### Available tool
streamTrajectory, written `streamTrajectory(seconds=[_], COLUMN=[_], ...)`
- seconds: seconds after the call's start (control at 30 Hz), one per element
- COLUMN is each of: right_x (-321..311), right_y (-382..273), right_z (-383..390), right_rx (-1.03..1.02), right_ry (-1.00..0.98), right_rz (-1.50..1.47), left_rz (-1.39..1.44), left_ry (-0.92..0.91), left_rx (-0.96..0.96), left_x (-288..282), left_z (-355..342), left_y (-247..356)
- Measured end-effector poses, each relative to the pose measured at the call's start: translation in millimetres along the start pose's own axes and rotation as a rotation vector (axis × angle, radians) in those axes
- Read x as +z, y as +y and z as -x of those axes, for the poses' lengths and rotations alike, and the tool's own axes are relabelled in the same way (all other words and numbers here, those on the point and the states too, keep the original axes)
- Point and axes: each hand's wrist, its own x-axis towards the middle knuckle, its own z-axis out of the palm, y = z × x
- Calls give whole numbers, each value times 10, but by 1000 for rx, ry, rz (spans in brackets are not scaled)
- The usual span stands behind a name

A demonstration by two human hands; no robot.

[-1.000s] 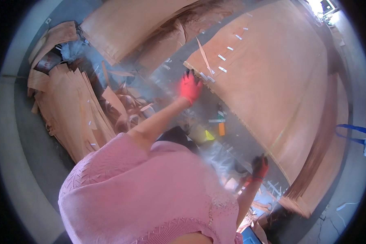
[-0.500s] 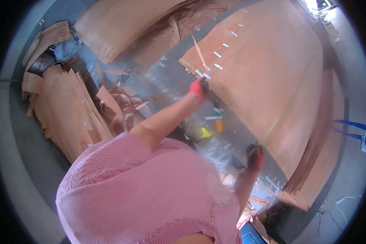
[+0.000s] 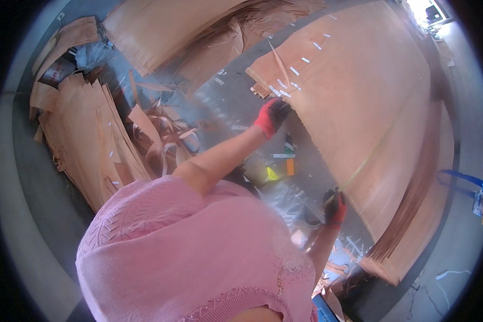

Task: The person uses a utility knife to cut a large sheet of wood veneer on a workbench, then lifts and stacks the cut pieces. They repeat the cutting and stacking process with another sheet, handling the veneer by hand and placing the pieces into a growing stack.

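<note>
A large tan wood veneer sheet (image 3: 370, 107) tops a stack, with small white labels (image 3: 294, 71) near its far left corner. My left hand (image 3: 273, 115), in a red glove with dark fingers, is closed on the sheet's near edge close to that corner. Just beyond it, the stacked ends of lower sheets (image 3: 260, 90) peek out. My right hand (image 3: 335, 208), in a matching glove, has its fingers curled at the same edge further right; a small yellowish bit shows at them. From there a thin yellow-green line (image 3: 367, 158) crosses the sheet.
Veneer bundles lie at left (image 3: 83, 134) and at the back (image 3: 172, 27). Curled veneer scraps (image 3: 155, 129) lie between the left bundle and my arm. Yellow (image 3: 272, 174) and orange (image 3: 290, 167) pieces lie below the sheet's edge. A blue strap (image 3: 461, 176) hangs at far right.
My left hand has moved slightly right along the sheet's edge. The sheet's far left corner now stands further off from the lower sheets' ends. The whole view has tilted a little; my right hand has barely moved.
</note>
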Motion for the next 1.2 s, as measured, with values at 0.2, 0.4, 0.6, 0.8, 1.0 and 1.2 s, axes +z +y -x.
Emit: streamTrajectory(seconds=[0.2, 0.4, 0.6, 0.8, 1.0, 1.2], right_x=[70, 59, 375, 717, 604, 549], right_y=[-51, 200, 708, 744, 971, 1096], right_z=[0, -27, 99, 269, 51, -110], right_rx=[59, -240, -524, -432, -512, 3], right_ry=[189, 327, 258, 175, 121, 115], right_rz=[-50, 198, 388, 419, 560, 190], left_rz=[-63, -578, -1039, -1251, -1596, -1805], left_ry=[180, 376, 325, -53, -528, -753], left_rx=[-97, -48, 190, 481, 288, 566], left_x=[694, 462, 830, 1900, 2162, 1788], left_z=[48, -183, -405, -269, -247, -161], left_y=[-26, 235, 182, -573, -1421, -2320])
